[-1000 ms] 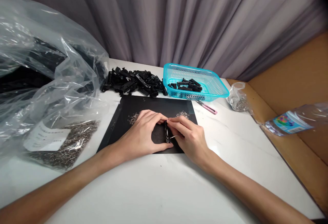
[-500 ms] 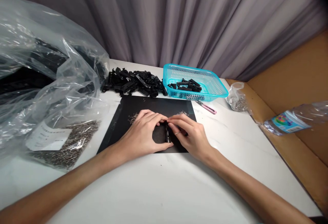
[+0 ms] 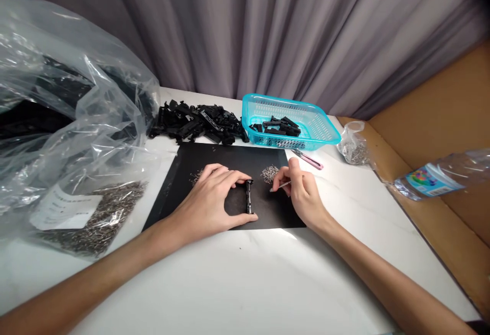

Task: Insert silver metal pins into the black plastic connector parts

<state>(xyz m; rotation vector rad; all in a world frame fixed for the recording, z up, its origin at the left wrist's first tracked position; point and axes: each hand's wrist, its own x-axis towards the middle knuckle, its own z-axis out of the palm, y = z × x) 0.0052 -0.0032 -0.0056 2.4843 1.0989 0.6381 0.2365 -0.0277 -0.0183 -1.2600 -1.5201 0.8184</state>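
My left hand [image 3: 209, 199] grips a narrow black plastic part [image 3: 249, 197] by its two ends, between thumb and fingertips, over a black mat [image 3: 233, 156]. In my right hand [image 3: 302, 192] is a thin silvery stick-like tool [image 3: 282, 187]; its exact kind is too small to tell. The fingers are closed around it, apart from the black part. A small heap of tiny metal pins [image 3: 269, 173] lies on the mat just beyond the right fingertips. More metal pins [image 3: 196, 176] are partly hidden behind my left hand.
Behind the mat are a pile of black plastic parts [image 3: 202, 123] and a blue basket [image 3: 321, 125] with similar pieces. A pink cutter [image 3: 309, 160] lies near it. Clear bags [image 3: 115, 212] stand left; a small bag [image 3: 354, 146] and a plastic bottle [image 3: 432, 179] are right.
My right hand has moved right, away from the black part, to beside the pin heap, and the thin tool now shows. My left hand keeps its grip in nearly the same place.
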